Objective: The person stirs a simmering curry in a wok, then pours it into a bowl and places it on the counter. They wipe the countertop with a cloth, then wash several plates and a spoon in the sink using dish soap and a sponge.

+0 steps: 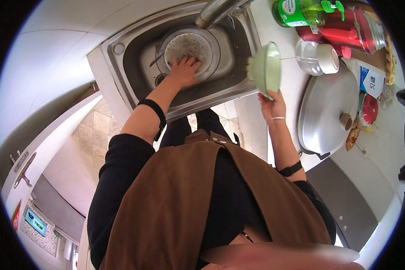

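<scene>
My left hand [185,71] reaches into a round metal basin [215,50] in the stainless steel sink [233,84]. Its fingers touch a pale plate or bowl [202,44] lying in the basin; whether they grip anything there is hidden. A dark handle-like piece [154,62] sticks out at the basin's left side. On the right, above the counter beside the sink, my right hand [272,105] holds a light green bowl [267,69] by its rim, tipped on its side. A pale, bristly or ragged thing [250,68] shows at the bowl's left side, too blurred to name.
A metal faucet [216,13] hangs over the sink's back edge. Along the right counter stand a green pump bottle [298,13], a clear jar with a white lid [312,58], a red container [354,30] and a large domed metal lid [327,111]. A door [30,165] is at left.
</scene>
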Demonstrator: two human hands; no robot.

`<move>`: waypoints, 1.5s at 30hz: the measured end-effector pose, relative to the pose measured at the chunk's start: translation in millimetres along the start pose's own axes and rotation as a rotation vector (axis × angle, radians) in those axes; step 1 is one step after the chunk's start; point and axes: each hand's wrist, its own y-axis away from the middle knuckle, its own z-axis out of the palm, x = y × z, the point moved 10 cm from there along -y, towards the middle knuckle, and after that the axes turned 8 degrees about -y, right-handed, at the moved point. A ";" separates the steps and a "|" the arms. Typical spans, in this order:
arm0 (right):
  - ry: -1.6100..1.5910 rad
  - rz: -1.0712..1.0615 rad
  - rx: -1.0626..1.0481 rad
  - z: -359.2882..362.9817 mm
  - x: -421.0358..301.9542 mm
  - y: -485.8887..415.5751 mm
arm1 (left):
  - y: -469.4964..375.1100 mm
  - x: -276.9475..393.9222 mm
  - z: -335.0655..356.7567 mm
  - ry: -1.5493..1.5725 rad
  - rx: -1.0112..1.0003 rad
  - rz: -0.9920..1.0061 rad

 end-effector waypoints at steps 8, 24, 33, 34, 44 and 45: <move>-0.224 -0.259 0.395 -117.2 -21.0 -10.8 | -15.2 1.4 -0.6 -0.110 0.107 0.048; 0.249 0.309 -0.015 94.2 130.6 -59.9 | -10.0 -14.7 -18.7 0.677 0.151 -0.149; 0.593 0.081 -0.010 135.0 161.3 -127.9 | -7.0 -8.1 -5.3 1.034 0.087 -0.105; 0.624 0.077 0.027 129.7 161.0 -130.9 | -6.8 -3.0 -3.6 0.856 0.051 -0.023; 0.535 0.379 -0.047 135.5 162.9 -123.3 | -4.0 -30.6 -10.6 -0.202 0.162 0.056; 0.544 0.338 -0.033 135.4 161.6 -124.0 | -4.3 -30.7 -8.3 -0.134 0.095 -0.001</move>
